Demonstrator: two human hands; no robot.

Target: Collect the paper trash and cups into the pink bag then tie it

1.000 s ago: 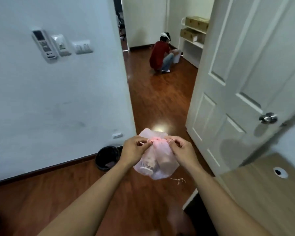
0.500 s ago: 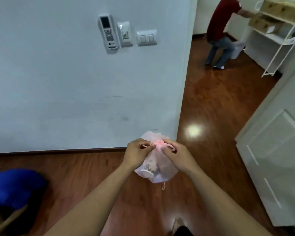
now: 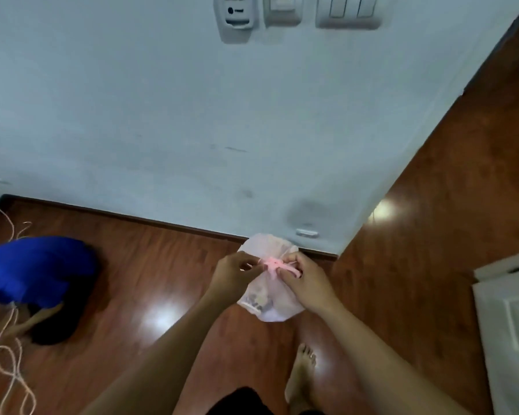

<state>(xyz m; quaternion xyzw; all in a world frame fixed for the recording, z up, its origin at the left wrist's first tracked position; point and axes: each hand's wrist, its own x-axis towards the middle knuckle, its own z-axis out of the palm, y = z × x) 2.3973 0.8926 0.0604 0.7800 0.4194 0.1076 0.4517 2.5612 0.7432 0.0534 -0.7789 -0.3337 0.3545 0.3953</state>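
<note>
The pink bag hangs in the air in front of me, thin and see-through, with cups and paper showing as dim shapes inside. Its neck is gathered into a pink knot at the top. My left hand pinches one pink handle strand on the left of the knot. My right hand pinches the other strand, a loop of it lying over my fingers, on the right. Both hands are close together at the bag's top.
A white wall with switches and a remote holder is straight ahead. A blue cushion-like thing and loose cord lie on the wooden floor at left. A white door stands at right. My bare foot is below.
The view has swung left and down, from the doorway to the wall and floor. The bag stays held between both hands, its neck now pulled into a tighter pink knot.
</note>
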